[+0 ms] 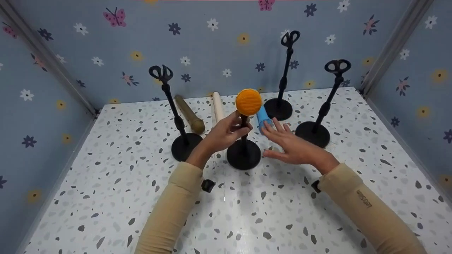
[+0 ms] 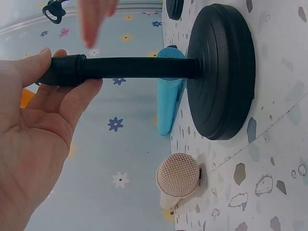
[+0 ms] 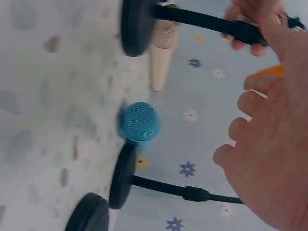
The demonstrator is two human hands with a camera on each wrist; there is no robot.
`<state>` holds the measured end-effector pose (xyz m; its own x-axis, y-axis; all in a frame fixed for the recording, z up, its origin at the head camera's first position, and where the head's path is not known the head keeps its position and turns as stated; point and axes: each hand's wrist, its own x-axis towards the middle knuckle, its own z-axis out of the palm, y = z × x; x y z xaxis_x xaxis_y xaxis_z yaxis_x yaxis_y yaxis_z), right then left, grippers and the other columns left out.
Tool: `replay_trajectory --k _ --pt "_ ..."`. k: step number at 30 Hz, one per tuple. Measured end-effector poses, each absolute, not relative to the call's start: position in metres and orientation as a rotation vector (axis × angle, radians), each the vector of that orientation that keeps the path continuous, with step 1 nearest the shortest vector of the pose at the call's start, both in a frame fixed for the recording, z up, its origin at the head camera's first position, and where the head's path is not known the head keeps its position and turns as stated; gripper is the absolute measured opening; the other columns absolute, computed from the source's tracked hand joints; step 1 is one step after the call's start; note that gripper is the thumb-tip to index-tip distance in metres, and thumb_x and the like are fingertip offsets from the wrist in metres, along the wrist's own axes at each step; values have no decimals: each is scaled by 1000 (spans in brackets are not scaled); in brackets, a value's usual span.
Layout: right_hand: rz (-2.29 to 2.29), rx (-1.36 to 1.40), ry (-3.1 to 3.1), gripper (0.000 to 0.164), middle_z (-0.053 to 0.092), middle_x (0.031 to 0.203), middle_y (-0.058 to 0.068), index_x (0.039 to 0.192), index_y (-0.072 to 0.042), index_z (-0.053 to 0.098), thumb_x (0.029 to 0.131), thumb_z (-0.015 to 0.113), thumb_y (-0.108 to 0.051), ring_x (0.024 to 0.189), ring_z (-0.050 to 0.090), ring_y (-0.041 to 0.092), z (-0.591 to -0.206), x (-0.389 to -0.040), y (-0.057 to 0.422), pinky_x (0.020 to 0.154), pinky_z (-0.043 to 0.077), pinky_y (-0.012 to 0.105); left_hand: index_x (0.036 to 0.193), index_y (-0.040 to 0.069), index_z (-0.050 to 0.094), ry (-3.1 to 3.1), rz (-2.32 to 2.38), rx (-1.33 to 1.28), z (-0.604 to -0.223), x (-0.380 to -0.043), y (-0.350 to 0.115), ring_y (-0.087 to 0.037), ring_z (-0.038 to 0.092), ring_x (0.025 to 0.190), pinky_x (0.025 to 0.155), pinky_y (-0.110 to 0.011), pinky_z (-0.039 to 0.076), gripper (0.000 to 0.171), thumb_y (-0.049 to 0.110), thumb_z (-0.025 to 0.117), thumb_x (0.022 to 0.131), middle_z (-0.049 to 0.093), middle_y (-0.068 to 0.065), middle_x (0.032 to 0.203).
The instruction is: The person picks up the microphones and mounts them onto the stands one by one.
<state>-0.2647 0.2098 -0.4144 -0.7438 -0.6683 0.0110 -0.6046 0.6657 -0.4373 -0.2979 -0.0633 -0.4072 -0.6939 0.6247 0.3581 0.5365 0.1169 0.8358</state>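
An orange-headed microphone [image 1: 248,102] is at the top of a black microphone stand [image 1: 243,155], which stands upright on its round base. My left hand [image 1: 224,134] grips the pole below the orange head; in the left wrist view the thumb and fingers wrap the thicker collar [image 2: 62,70]. My right hand [image 1: 295,146] is to the right of this stand, fingers spread and holding nothing. Beyond its fingertips lies a blue microphone [image 1: 262,118]; from the head view I cannot tell whether they touch it. The orange microphone's handle is mostly hidden.
A cream microphone [image 1: 218,107] and a brown microphone [image 1: 190,114] lie toward the back wall. Three more black stands with clip tops rise around: left stand [image 1: 171,102], back stand [image 1: 284,76], right stand [image 1: 326,102]. Flowered panels [image 1: 204,46] border the speckled table [image 1: 116,183].
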Motion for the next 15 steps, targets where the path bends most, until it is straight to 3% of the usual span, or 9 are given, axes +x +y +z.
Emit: replay_trajectory --k 6,15 --pt "-351 -1003 2633 90 0 169 8 163 -14 12 99 43 -69 154 -8 31 -435 -273 190 120 -1 61 135 7 49 2311 1630 1148 -407 -297 -63 -17 64 112 101 -34 50 32 11 58 105 63 -7 116" --pt "-379 -869 2509 90 1 169 4 163 -18 9 99 48 -66 155 2 23 -448 -284 163 123 12 45 134 6 50 2286 1669 1124 -407 -297 -62 -20 64 111 101 -36 50 32 9 59 104 64 -10 114"
